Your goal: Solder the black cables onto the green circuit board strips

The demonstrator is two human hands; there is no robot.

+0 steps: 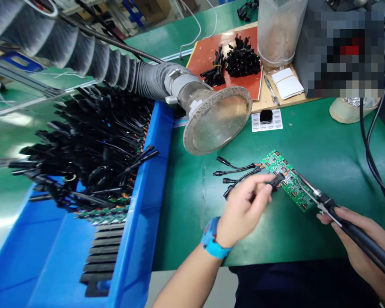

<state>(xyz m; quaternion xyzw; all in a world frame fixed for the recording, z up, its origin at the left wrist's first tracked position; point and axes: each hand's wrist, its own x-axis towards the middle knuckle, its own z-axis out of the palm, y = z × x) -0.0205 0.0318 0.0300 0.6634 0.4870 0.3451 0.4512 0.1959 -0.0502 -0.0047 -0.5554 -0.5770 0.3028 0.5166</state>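
A green circuit board point(291, 186) lies on the green mat point(324, 141), with several black cable plugs point(226, 169) fanning out to its left. My left hand point(245, 207), a blue watch on its wrist, pinches a black connector point(277, 179) at the board's near edge. My right hand point(362, 239) is wrapped round a black soldering iron point(349, 224), and its metal tip point(303, 182) rests on the board beside the connector.
A blue bin point(141, 201) at left is heaped with wired boards. A grey fume-extraction hose ends in a funnel point(216, 117) just above the work spot. Behind lie a red mat point(208, 53) with black connectors, tweezers point(271, 90), a notepad point(287, 82) and black cables point(374, 158).
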